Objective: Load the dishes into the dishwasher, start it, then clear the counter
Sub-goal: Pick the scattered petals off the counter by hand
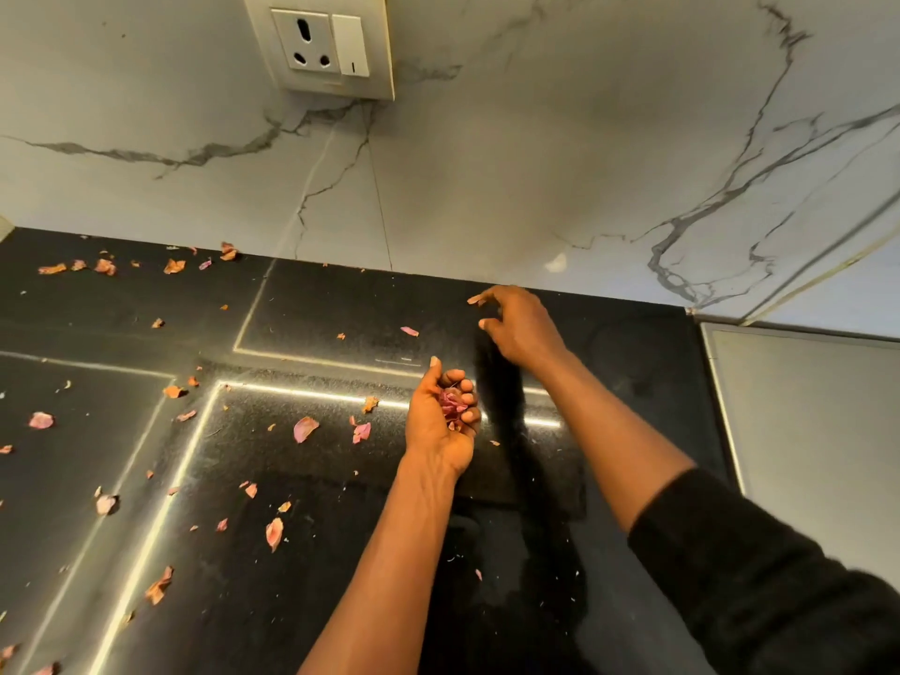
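— How many hands are we seeing, and what are they doing?

— We are seeing two. The left hand [440,416] is turning palm-up near the middle of the counter [341,304], its fingers curling round one clump [453,401] of crinkled purple-pink scraps. The right hand [521,328] is reaching farther, close to the wall [487,163], with forefinger and thumb standing narrowly apart. We are noticing an orange fleck at the forefinger tip, but we are not managing to tell whether it is a scrap being held or only the fingertip.

— And the loose scraps [306,428]?

— We are counting about thirty, tiny flecks aside. They are lying thin, papery and petal-shaped, pink or orange, some curling at the edges. Nearly all are sitting left of the hands, from the far edge to the near edge; one pink piece is lying just left of the right hand, and two small ones are lying near the left forearm.

— What are we making of the surfaces?

— The counter is looking like polished black speckled stone, throwing back bright straight bands of light. The wall is showing white marble with grey veins. On it, far left, we are seeing one square plate holding one three-hole socket [307,43] and one rocker switch [349,45]. At the right, one flat grey panel [803,431] is adjoining the counter. One black knitted sleeve [759,577] is covering the right forearm; the left forearm is showing bare.
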